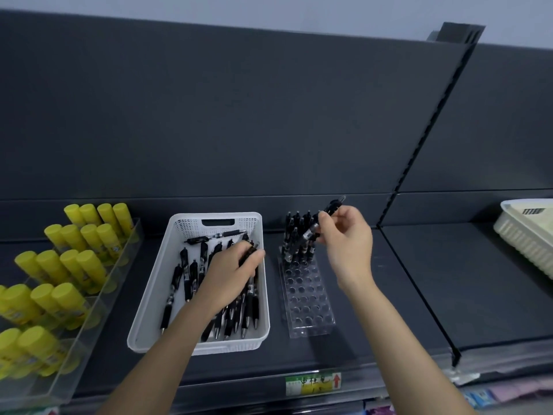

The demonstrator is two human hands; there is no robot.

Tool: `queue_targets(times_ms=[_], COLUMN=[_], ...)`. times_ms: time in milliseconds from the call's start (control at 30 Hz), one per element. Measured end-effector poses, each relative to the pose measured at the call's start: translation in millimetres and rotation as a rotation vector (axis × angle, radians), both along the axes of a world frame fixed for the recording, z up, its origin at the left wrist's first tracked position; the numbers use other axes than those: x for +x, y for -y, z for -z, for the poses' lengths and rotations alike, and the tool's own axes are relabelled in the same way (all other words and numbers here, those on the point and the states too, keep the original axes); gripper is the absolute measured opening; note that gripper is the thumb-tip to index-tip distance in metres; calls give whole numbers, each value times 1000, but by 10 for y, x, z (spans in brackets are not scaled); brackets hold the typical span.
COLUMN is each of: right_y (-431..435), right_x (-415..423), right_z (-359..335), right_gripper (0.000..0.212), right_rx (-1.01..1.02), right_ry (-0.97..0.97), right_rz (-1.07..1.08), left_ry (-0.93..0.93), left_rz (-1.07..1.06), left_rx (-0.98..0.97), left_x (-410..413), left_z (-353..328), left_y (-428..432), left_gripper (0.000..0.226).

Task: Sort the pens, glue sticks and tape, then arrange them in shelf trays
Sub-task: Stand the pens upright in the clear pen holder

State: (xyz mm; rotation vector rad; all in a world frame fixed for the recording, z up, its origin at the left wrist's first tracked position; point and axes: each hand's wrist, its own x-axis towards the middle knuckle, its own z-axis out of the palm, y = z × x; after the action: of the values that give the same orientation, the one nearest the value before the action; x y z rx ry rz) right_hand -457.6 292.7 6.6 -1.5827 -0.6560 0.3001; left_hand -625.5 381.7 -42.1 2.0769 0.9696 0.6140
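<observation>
Slotting pens (167, 307) | right hand (344, 235) pinches one pen (332, 205) mid-barrel over clear rack (308, 298), centre-right of frame; left hand (233, 265) curls round pens in white basket (149, 295), centre | pens likely light, stiff, slick; take by rubber grip

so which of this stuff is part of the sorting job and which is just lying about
Job: white basket, loose pens in it, left hand gripping some; right hand holding a pen over the clear pen stand; yellow glue sticks.
Lying about, seemingly: cream tray far right, price label on the shelf edge, coloured packets below.
</observation>
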Motion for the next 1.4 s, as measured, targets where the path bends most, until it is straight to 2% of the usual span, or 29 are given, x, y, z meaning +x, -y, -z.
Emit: queue_targets(times_ms=[100, 200, 367, 433, 500, 733, 900, 967, 1033, 1133, 1200, 1300, 1400], right_y=[40, 28, -33, -54, -72, -119, -139, -141, -105, -2, 18, -25, -83], right_x=[53, 48, 25, 25, 25, 49, 64, 72, 80, -27, -187, -449, -593], right_z=[111, 208, 346, 406, 462, 523, 495, 492, 498, 428, 341, 263, 287], right_gripper=[13, 17, 19, 19, 21, 27, 28, 28, 18, 9, 7, 13, 18], right_rx=[-158, -238, -310, -355, -399, -457, -513, -531, -521, -411, -371, -434, -459], right_ry=[246, 373, 446, 469, 492, 524, 599, 593, 550, 406, 286, 192, 223], right_rz=[28, 23, -43, -73, -87, -108, -157, -159, -128, -75, -179, -512, -625], left_ry=[60, 106, 188, 263, 302, 306, 361, 393, 440, 506, 554, 660, 752], left_rz=[-52, -82, -102, -112, -114, -150, -160, -174, -178, -179, -196, -229, -273], left_rx=[-20, -42, 17, -21, -65, -108, -143, -171, -217, -228, -238, -298, -337], left_x=[25, 35, 34, 28, 16, 19, 29, 34, 33, 31, 66, 157, 221], left_z=[-19, -12, 16, 19, 36, 75, 24, 16, 3, -68, -144, -265, -362], left_y=[15, 5, 10, 11, 2, -33, -33, -45, -52, -58, -58, -50, -39], left_gripper=[28, 20, 17, 15, 22, 18, 32, 30, 28, 26, 24, 22, 22])
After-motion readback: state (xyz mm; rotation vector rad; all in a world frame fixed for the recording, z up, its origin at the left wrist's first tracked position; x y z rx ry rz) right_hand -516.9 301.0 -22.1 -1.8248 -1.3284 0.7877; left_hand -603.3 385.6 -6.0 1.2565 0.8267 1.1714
